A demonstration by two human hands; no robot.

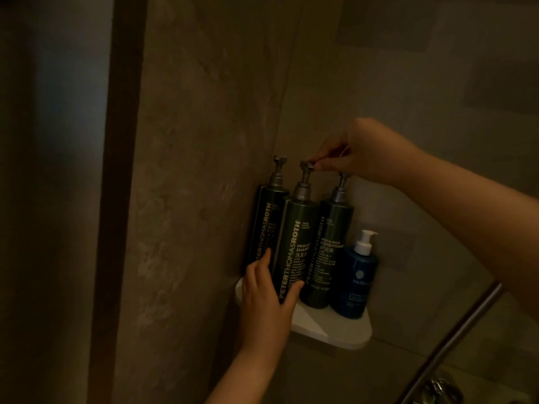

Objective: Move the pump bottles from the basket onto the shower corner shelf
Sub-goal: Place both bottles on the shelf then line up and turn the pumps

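I am watching the left hand (pixel 267 298) gripping the lower part of the shampoo bottle (pixel 294 243), with the thumb curling across the front and the fingers wrapping round the far side. The right hand (pixel 358 153) is reaching in from the right and pinching that bottle's pump head (pixel 306 164) between thumb and fingertips. The bottle is standing roughly upright at the front left of the white corner shelf (pixel 335 330). The left hand is hiding its base, so I cannot tell whether it is resting on the shelf.

Behind it, the back bottle (pixel 264 225) is standing tight against the left wall (pixel 189 170), deep in the corner. The conditioner bottle (pixel 329 252) is standing just beside the shampoo bottle on its right, with no gap showing between them. The blue bottle (pixel 357 281) with the white pump is sitting just beside that, near the shelf's right edge.

A bare strip of shelf is showing along the rounded front edge, below the conditioner bottle and the blue bottle. A metal rail (pixel 455 339) is slanting up past the shelf's lower right, apart from it.
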